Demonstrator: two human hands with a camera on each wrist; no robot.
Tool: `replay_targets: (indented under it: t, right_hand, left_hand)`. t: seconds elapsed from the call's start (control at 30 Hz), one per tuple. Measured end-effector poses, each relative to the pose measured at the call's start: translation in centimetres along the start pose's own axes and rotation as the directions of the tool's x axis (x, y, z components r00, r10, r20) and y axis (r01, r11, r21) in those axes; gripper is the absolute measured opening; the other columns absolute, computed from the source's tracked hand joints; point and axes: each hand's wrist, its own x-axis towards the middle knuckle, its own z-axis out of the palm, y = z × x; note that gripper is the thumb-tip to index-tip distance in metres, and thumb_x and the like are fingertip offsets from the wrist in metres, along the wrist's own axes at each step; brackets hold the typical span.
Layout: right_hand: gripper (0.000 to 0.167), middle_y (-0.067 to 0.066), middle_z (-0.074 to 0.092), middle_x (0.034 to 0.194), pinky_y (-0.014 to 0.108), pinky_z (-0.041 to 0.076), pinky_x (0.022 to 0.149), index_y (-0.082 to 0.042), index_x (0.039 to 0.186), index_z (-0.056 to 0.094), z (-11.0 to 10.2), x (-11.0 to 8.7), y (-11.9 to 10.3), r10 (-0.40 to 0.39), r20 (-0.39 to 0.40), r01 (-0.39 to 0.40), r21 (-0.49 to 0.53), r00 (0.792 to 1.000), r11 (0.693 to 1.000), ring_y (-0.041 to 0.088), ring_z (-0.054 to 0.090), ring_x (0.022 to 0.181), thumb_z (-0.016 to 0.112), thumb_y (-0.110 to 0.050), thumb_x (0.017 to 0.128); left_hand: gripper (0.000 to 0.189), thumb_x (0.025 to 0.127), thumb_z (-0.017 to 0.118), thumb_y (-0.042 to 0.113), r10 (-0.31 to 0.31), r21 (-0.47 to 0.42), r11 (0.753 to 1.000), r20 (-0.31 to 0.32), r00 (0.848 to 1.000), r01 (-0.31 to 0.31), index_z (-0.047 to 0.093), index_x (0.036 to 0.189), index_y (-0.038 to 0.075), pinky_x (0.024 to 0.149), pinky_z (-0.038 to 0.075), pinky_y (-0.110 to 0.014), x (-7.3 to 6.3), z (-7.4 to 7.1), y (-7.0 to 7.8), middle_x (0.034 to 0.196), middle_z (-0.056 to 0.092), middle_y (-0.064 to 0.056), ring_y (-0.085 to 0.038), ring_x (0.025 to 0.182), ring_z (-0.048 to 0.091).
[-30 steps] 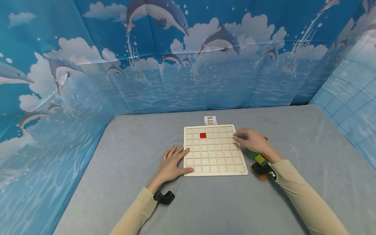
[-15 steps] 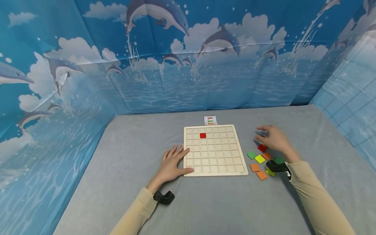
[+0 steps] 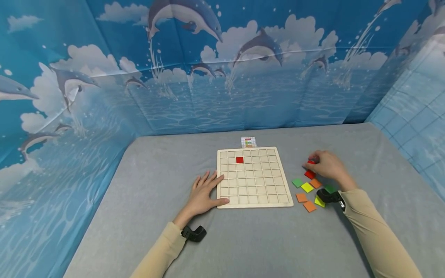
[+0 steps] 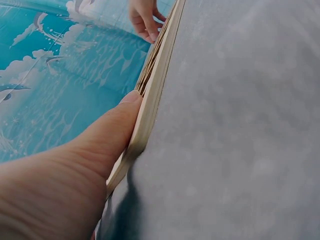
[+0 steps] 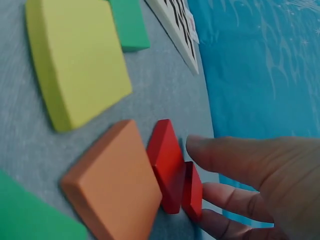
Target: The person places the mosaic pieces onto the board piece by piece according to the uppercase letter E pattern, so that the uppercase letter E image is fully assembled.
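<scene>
Since a second ago, the right hand (image 3: pixel 326 165) has moved from the board's right edge to the loose tiles, while the left hand (image 3: pixel 202 196) has stayed in place. The square, pale wooden board (image 3: pixel 255 205), ruled into a grid of recesses, lies flat near the middle of the tabletop (image 3: pixel 264 243), closer to its far edge than the loose orange tiles. The left hand, fingers spread, rests on the board's left edge. The right grip surrounds a flat, square, red tile (image 5: pixel 192 192); fingertips meet its far side, but whether the thumb pinches it cannot be told.

Toward the tabletop's right edge lie a second red tile (image 3: pixel 310 174), three orange tiles (image 3: pixel 310 206), two yellow tiles (image 3: pixel 307 187) and two green tiles (image 3: pixel 297 183), one partly covered by the black wristband (image 3: pixel 328 195). A seated red tile (image 3: pixel 240 160) fills the board's second row from the far side, third column from the left. A small printed card (image 3: pixel 248 142) lies at the board's far edge.

Smooth grey cloth covers the tabletop. Behind its far edge and along its left edge hangs a blue fabric backdrop (image 3: pixel 167 96) printed with dolphins, clouds and water; past the far-right corner the print becomes pale blue squares.
</scene>
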Motion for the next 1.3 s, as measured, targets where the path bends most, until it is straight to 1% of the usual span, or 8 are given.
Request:
replay_targets:
  t: [0.1,0.2,0.37,0.47,0.67,0.87,1.0,1.3]
  right_hand:
    - [0.046,0.020,0.059,0.089,0.043,0.045,0.063,0.009,0.103,0.059,0.0,0.0,0.1,-0.005,0.000,0.005,-0.007,1.000,1.000,0.030,0.052,0.074,0.070,-0.032,0.085]
    - [0.041,0.019,0.060,0.088,0.042,0.045,0.063,0.007,0.101,0.059,0.1,-0.1,0.0,0.007,-0.005,-0.007,0.005,1.000,1.000,0.029,0.052,0.073,0.069,-0.030,0.086]
    - [0.044,0.018,0.060,0.088,0.039,0.044,0.063,0.008,0.101,0.058,0.0,-0.2,0.0,0.036,0.008,-0.036,0.036,0.999,0.999,0.027,0.053,0.074,0.069,-0.032,0.086]
    - [0.045,0.017,0.060,0.086,0.036,0.043,0.061,0.007,0.099,0.058,-0.3,-0.4,0.1,0.047,0.022,-0.048,0.042,0.999,0.998,0.027,0.052,0.073,0.069,-0.035,0.085]
    - [0.045,0.012,0.057,0.080,0.033,0.039,0.057,0.003,0.092,0.056,-0.9,-0.8,0.3,0.101,0.052,-0.103,0.031,0.994,0.994,0.025,0.050,0.069,0.069,-0.040,0.084]
    - [0.044,0.010,0.058,0.078,0.034,0.039,0.056,0.001,0.089,0.059,-0.8,-0.8,0.3,0.137,0.042,-0.138,0.019,0.990,0.990,0.025,0.050,0.068,0.071,-0.041,0.083]
    - [0.044,0.011,0.057,0.077,0.034,0.039,0.056,0.002,0.090,0.058,-0.8,-0.8,0.4,0.125,0.033,-0.126,0.022,0.992,0.992,0.025,0.050,0.067,0.071,-0.039,0.083]
    - [0.040,0.009,0.055,0.077,0.033,0.036,0.057,0.000,0.088,0.055,-0.6,-1.1,0.5,0.053,0.032,-0.054,0.030,0.998,0.998,0.023,0.048,0.067,0.072,-0.035,0.084]
  left_hand:
    - [0.084,0.081,0.065,0.059,0.000,0.002,1.000,0.003,1.000,0.000,0.033,0.150,0.024,0.110,-0.001,-0.049,0.0,0.0,0.0,0.155,0.021,-0.004,-0.026,0.143,0.007]
    - [0.083,0.081,0.065,0.059,0.004,-0.001,1.000,-0.002,1.000,-0.004,0.033,0.150,0.023,0.110,0.000,-0.050,0.0,0.1,0.0,0.155,0.022,-0.005,-0.027,0.143,0.007]
    - [0.083,0.081,0.065,0.059,0.008,-0.004,1.000,-0.002,1.000,-0.008,0.034,0.150,0.022,0.110,0.000,-0.051,0.0,0.1,0.1,0.155,0.022,-0.006,-0.028,0.143,0.007]
    - [0.084,0.081,0.065,0.059,0.005,-0.008,1.000,0.004,1.000,-0.005,0.033,0.150,0.023,0.110,-0.001,-0.050,0.0,0.1,0.1,0.155,0.022,-0.005,-0.027,0.143,0.006]
    - [0.083,0.082,0.065,0.059,0.007,-0.008,1.000,-0.001,1.000,-0.007,0.033,0.150,0.023,0.110,-0.001,-0.050,-0.1,0.1,0.2,0.155,0.021,-0.005,-0.027,0.143,0.006]
    - [0.083,0.082,0.065,0.058,0.024,-0.012,1.000,-0.018,1.000,-0.025,0.034,0.149,0.021,0.110,0.001,-0.051,-0.2,0.0,0.1,0.155,0.023,-0.007,-0.029,0.143,0.008]
    - [0.081,0.083,0.063,0.058,0.034,-0.005,0.999,-0.021,0.999,-0.034,0.035,0.149,0.021,0.109,0.002,-0.052,-0.1,0.1,0.1,0.154,0.023,-0.008,-0.030,0.142,0.009]
    - [0.078,0.084,0.065,0.053,0.017,-0.017,1.000,-0.015,1.000,-0.017,0.035,0.149,0.021,0.110,0.001,-0.051,-0.2,-0.1,0.3,0.154,0.024,-0.008,-0.029,0.143,0.009]
